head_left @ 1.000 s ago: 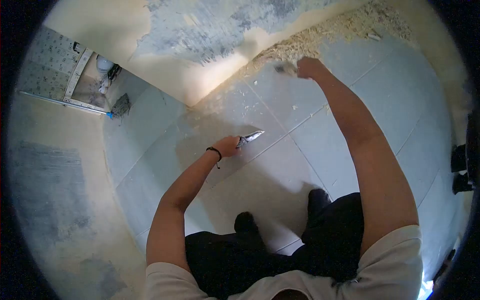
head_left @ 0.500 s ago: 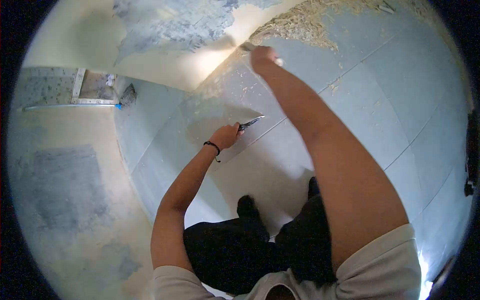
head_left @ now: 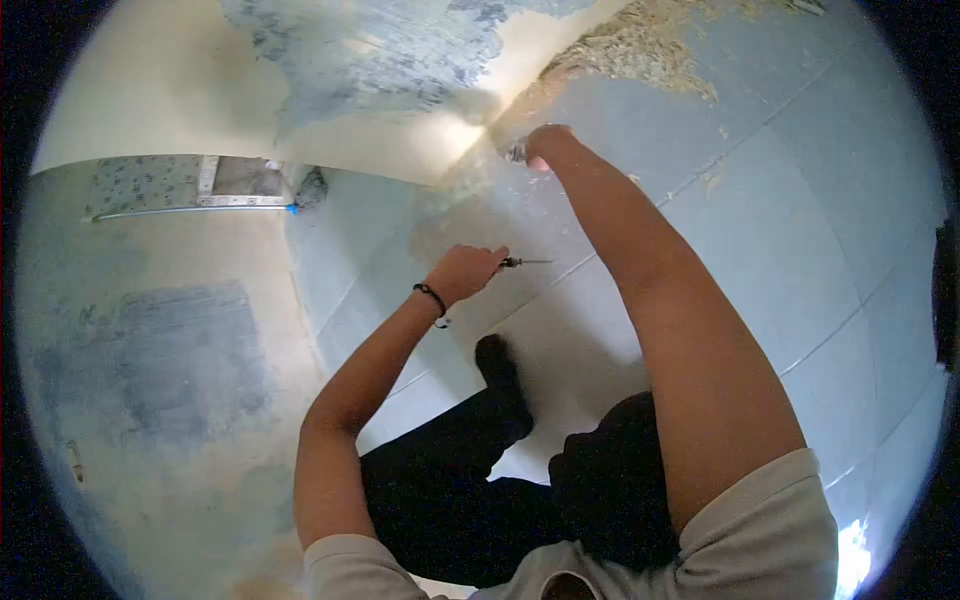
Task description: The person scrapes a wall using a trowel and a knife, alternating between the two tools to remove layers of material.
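Note:
My left hand [head_left: 468, 273] is closed around the dark handle of a scraper [head_left: 525, 262], whose thin blade points right above the floor tiles [head_left: 800, 250]. A black bracelet sits on that wrist. Farther ahead, my right hand [head_left: 552, 145] is closed, bent down low by the corner where the wall [head_left: 360, 130] meets the floor. A greyish tool [head_left: 516, 152] shows in part beyond its fingers; its kind is hidden by the hand and blur. Wet-looking, smeared floor lies between the two hands.
Pale scraped debris [head_left: 640, 55] is heaped along the wall's foot ahead. A long pole with a blue collar [head_left: 292, 209] and a dark grey head [head_left: 312, 188] lies at left. Worn paint marks the left wall [head_left: 190, 360]. My dark-clad legs [head_left: 450, 430] are below.
My right hand has drawn back from the debris, toward me and slightly right. The scraper in my left hand has turned nearly level. My left leg has shifted, and the view has moved a little.

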Available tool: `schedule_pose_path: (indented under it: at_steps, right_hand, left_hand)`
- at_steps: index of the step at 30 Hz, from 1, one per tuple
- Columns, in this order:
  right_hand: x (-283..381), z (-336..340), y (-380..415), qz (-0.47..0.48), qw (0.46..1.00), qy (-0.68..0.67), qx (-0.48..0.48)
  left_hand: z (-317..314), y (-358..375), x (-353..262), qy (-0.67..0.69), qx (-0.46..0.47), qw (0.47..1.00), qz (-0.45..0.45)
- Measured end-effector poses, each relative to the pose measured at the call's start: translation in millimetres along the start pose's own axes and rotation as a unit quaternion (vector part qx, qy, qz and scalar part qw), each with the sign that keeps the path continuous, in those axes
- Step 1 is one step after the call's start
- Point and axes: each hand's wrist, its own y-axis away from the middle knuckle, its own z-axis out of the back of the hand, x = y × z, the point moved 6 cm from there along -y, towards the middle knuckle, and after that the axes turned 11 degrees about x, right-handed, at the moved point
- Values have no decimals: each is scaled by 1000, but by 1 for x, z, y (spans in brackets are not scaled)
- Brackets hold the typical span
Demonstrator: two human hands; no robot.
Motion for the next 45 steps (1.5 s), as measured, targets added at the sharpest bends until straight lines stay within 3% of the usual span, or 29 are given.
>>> schedule_pose_path:
  at_steps: [1, 10, 15, 20, 26, 29, 35, 36, 38, 40, 45]
  right_hand:
    - [-16, 1, -3, -16, 1000, -2, 2]
    - [-144, 21, 80, -97, 986, 67, -116]
    - [-175, 24, 128, -112, 972, 136, -155]
    - [-182, 15, 116, -93, 948, 231, -196]
    - [-147, -16, 146, -138, 951, 254, -107]
    - [-113, -20, 190, -254, 944, 210, -27]
    - [-144, 8, 269, -336, 893, 291, -64]
    - [-121, 24, 294, -366, 891, 266, -43]
    - [-122, 43, 322, -383, 875, 266, -130]
    - [-125, 52, 327, -385, 869, 282, -132]
    - [-122, 102, 284, -365, 867, 303, -153]
  left_hand:
    - [0, -5, -2, -19, 44, 999, -4]
    - [21, -68, -12, -98, 96, 986, -92]
    - [37, -109, -33, -109, -10, 976, -189]
    - [54, -132, -64, -138, -16, 958, -251]
    - [46, -147, -81, -185, -38, 929, -318]
    - [48, -150, -70, -150, -56, 932, -325]
    - [40, -164, -52, -111, -95, 953, -267]
    - [41, -159, -51, -123, -88, 955, -256]
    - [43, -160, -50, -115, -94, 961, -234]
    - [40, -170, -38, -66, -118, 971, -196]
    - [28, -161, 13, -39, -120, 969, -210]
